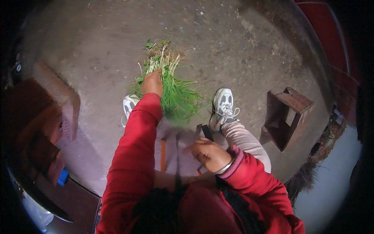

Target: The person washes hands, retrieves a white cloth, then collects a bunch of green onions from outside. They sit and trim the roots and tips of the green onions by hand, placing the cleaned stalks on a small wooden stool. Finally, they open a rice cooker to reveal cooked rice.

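A loose heap of thin spring onions (177, 87) lies on the floor between my feet, pale stalks and brown roots pointing away from me and green leaves spreading nearer. My left hand (152, 82) reaches down onto the left side of the heap, its fingers curled in among the pale stalks. Closer to my body, over my lap, my right hand (208, 154) is bent inward and smeared by motion, with a bracelet at its wrist. Whether anything is in its fingers cannot be made out.
A white and grey shoe (224, 105) stands right of the heap, another (130, 104) to its left. An open-sided wooden stool or box (290, 113) sits on the floor at right. Brown wooden furniture (58, 95) stands at left, and a broom-like bundle of bristles (306, 177) at lower right.
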### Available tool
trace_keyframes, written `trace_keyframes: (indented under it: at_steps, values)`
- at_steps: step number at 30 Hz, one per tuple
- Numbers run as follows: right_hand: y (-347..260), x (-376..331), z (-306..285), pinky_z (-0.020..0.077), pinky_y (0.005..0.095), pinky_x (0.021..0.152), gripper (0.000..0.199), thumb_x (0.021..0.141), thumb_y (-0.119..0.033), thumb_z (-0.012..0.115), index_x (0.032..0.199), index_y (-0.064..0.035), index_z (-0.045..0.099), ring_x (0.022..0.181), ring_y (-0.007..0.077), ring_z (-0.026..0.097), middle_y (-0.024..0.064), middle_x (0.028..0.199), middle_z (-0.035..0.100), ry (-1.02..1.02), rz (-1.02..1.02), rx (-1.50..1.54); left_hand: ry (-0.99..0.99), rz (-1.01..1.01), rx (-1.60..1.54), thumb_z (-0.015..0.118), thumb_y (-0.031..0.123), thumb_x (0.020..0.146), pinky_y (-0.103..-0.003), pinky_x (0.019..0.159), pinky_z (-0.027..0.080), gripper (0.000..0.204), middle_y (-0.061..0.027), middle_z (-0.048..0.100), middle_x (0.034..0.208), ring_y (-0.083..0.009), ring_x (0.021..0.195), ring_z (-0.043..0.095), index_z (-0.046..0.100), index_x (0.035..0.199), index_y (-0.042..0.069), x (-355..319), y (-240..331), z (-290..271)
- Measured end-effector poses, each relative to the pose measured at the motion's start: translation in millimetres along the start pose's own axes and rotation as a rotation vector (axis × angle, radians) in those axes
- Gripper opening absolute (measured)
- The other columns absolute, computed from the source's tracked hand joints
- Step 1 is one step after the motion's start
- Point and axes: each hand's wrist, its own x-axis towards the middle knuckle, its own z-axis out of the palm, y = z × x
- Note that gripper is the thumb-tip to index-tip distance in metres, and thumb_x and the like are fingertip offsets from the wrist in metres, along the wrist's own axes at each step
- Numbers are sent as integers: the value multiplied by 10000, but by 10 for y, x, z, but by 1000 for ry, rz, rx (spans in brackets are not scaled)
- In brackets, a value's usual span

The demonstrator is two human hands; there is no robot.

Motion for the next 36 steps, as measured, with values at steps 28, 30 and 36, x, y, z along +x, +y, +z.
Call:
trace_keyframes:
  at_steps: [28, 30, 36]
  values:
    - [-351, -97, -296, 390, 208, 695, 155, 756, -56, 513, 890, 8, 560, 790, 88, 486, 24, 837, 519, 521, -286, 449, -109, -76, -1040, 482, 11, 750, -249, 683, 427, 315, -83, 491, 952, -131, 867, 475, 398, 1053, -13, -996, 1668, -1712]
    - [-425, -73, -238, 403, 219, 686, 178, 740, -73, 541, 897, 9, 562, 775, 109, 506, 48, 830, 530, 463, -270, 555, -77, -5, -932, 491, 36, 754, -253, 742, 402, 347, -82, 483, 988, -138, 900, 462, 387, 1082, -5, -1288, 1722, -1822]
    - [-423, 28, -85, 421, 220, 664, 275, 742, -94, 564, 993, 3, 506, 758, 113, 519, 50, 810, 550, 343, -165, 882, 40, 142, -789, 521, 44, 740, -294, 893, 302, 438, -107, 424, 1110, -179, 1030, 402, 358, 1142, -15, -1645, 1694, -1629]
